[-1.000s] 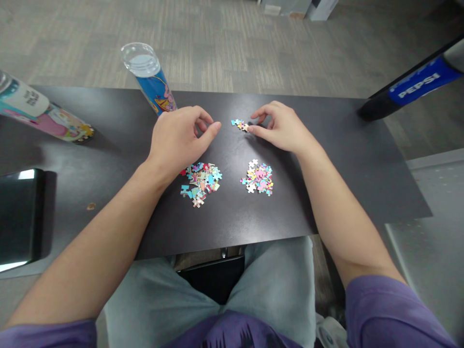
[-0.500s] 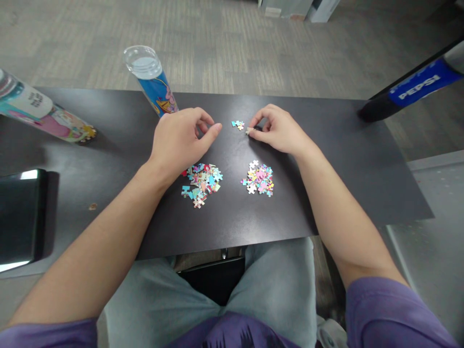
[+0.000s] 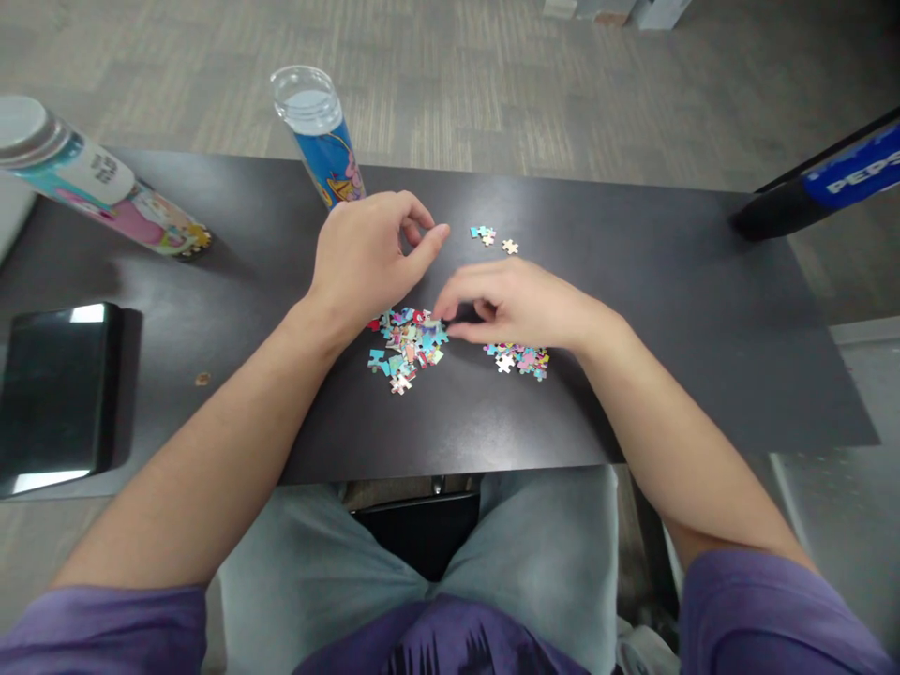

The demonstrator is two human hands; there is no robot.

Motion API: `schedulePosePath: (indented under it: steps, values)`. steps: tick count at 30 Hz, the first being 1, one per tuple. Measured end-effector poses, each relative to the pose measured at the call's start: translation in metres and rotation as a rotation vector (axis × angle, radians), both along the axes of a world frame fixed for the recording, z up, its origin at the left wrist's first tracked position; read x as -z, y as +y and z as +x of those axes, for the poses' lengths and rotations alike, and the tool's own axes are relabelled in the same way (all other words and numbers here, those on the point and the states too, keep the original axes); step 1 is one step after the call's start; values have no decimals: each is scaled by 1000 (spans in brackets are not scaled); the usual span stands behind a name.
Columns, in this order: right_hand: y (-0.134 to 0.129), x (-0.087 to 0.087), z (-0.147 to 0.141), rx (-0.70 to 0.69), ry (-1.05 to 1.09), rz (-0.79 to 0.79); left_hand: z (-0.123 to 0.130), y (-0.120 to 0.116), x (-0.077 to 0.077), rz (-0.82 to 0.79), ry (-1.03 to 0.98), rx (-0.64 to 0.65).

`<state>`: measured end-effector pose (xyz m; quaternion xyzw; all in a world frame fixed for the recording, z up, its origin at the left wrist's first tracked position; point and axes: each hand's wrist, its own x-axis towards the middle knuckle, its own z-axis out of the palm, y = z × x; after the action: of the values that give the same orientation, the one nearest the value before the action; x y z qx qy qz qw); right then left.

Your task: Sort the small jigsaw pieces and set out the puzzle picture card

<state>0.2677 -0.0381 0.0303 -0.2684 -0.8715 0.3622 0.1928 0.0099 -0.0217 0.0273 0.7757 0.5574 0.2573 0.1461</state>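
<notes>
Two heaps of small jigsaw puzzle pieces lie on the dark table [image 3: 394, 450]. My right hand [image 3: 517, 300], fingers apart and holding nothing, hovers at the right edge of the left heap [image 3: 408, 349] and partly covers the right heap [image 3: 524, 360]. Above the left heap, my left hand [image 3: 376, 244] is held with loosely curled fingers and a gap to the thumb; nothing shows in it. Beyond both hands lie a small cluster of puzzle pieces [image 3: 484, 233] and a single pale puzzle piece [image 3: 510, 247].
A clear-topped tube [image 3: 327, 150] with a blue picture stands behind my left hand. Farther left is a capped cartoon tube [image 3: 133, 202]. A black glossy device [image 3: 56, 389] lies at the left. A Pepsi bottle [image 3: 808, 192] stands at the far right.
My right hand has let go of the pale puzzle piece beside the small cluster and moved toward me and left, to the left heap. My left hand stays much the same; the view has shifted slightly.
</notes>
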Motion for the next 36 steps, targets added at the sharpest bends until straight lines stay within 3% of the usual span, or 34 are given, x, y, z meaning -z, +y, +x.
schedulePosePath:
  steps: [3, 7, 10, 14, 26, 32, 36]
  values:
    - [5, -6, 12, -38, -71, 36, 0, 0, -1, -6, 8, -5]
    - [23, -12, 48, 226, -130, 165, 0, 0, -1, -7, 43, 9]
    - [38, -6, 76, 431, -205, 249, 0, -1, -2, 0, 58, 9]
    - [52, 9, 96, 554, -274, 200, 1, -2, -3, 1, 50, 0]
    - [58, 27, 85, 512, -164, 92, 3, -3, -4, -12, 50, 6]
    - [51, 20, 80, 438, -18, -209, 2, -2, -3, -14, 57, 10]
    - [49, 11, 78, 365, 48, -254, 2, -3, -4, -23, 53, 3]
